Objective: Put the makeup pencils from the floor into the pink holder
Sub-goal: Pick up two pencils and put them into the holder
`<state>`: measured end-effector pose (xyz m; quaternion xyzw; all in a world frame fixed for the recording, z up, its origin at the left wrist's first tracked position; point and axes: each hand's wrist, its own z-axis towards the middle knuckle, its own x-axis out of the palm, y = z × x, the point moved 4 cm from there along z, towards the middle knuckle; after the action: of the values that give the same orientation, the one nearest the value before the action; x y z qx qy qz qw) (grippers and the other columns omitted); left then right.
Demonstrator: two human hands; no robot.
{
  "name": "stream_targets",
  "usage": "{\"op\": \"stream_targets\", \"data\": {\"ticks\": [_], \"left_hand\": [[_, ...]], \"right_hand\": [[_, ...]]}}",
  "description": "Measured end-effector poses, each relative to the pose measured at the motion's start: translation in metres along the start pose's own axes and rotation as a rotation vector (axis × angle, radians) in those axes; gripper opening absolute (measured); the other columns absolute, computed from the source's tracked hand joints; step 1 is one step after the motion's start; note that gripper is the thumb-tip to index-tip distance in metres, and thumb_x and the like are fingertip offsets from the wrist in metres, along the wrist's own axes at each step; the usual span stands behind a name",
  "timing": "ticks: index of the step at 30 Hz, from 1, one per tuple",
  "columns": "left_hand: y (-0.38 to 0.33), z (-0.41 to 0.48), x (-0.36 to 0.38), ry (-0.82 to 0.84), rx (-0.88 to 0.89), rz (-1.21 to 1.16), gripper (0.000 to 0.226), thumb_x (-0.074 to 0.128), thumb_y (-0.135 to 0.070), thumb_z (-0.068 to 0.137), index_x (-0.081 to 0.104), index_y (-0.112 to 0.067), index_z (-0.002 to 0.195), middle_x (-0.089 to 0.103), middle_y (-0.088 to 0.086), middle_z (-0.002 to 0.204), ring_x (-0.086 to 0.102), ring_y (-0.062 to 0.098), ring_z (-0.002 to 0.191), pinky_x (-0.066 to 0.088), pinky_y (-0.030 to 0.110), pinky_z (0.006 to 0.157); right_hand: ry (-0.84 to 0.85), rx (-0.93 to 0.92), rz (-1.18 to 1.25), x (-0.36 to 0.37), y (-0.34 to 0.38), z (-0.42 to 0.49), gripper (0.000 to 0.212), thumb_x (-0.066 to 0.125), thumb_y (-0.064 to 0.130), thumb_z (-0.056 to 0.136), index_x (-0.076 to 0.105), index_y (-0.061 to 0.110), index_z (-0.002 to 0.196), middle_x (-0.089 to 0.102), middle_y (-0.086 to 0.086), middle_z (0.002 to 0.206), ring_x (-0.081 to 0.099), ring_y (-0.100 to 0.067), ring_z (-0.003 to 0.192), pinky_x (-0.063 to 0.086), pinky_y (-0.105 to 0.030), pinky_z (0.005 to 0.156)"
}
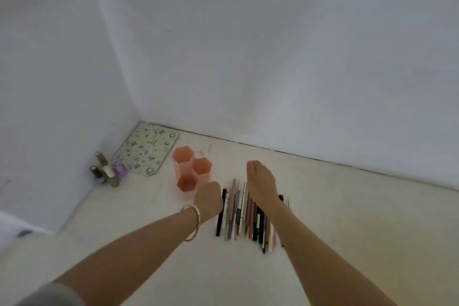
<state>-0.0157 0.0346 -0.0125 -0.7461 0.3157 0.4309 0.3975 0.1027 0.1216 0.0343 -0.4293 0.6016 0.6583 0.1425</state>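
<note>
Pencils (246,213) lie in a tight row on the floor (347,218), just right of the pink holder (191,169). Right hand (260,181) hovers flat over them, grip released. Left hand (208,197) beside the holder curls downward; its grip cannot be told.

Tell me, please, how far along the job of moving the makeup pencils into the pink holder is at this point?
Nothing looks done yet: the three cups of the pink holder appear empty, and the makeup pencils lie in a row on the floor. In hand: nothing visibly; the left hand is beside the row, the right hand above it. Left: every pencil.
</note>
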Motion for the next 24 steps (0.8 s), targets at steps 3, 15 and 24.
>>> {"op": "stream_targets", "data": {"ticks": [3, 15, 24], "left_hand": [[0.005, 0.01, 0.012, 0.0, -0.041, 0.004, 0.021, 0.04, -0.008, 0.099, 0.06, -0.01, 0.105, 0.061, 0.01, 0.116, 0.057, 0.028, 0.113, 0.038, 0.032, 0.094], [0.006, 0.033, 0.036, 0.036, -0.193, -0.129, 0.018, 0.057, -0.022, 0.095, 0.059, -0.008, 0.107, 0.064, 0.009, 0.111, 0.061, 0.024, 0.105, 0.048, 0.028, 0.083], [-0.008, 0.024, -0.009, -0.035, -0.152, -0.37, 0.026, 0.062, -0.013, 0.09, 0.05, -0.019, 0.068, 0.054, -0.007, 0.067, 0.059, 0.012, 0.069, 0.043, 0.015, 0.06]], "right_hand": [[-0.033, 0.007, 0.045, 0.006, -0.005, 0.012, 0.031, 0.03, 0.025, 0.103, 0.037, 0.025, 0.073, 0.038, 0.011, 0.066, 0.041, -0.016, 0.068, 0.037, -0.035, 0.072], [0.066, 0.082, 0.098, 0.024, -0.027, 0.038, 0.034, 0.039, 0.021, 0.101, 0.054, 0.012, 0.13, 0.062, -0.005, 0.12, 0.06, -0.022, 0.107, 0.047, -0.042, 0.097], [0.07, 0.091, 0.066, 0.03, -0.033, 0.045, 0.029, 0.045, 0.011, 0.095, 0.062, 0.011, 0.118, 0.065, -0.001, 0.102, 0.063, -0.02, 0.091, 0.054, -0.035, 0.083]]}}
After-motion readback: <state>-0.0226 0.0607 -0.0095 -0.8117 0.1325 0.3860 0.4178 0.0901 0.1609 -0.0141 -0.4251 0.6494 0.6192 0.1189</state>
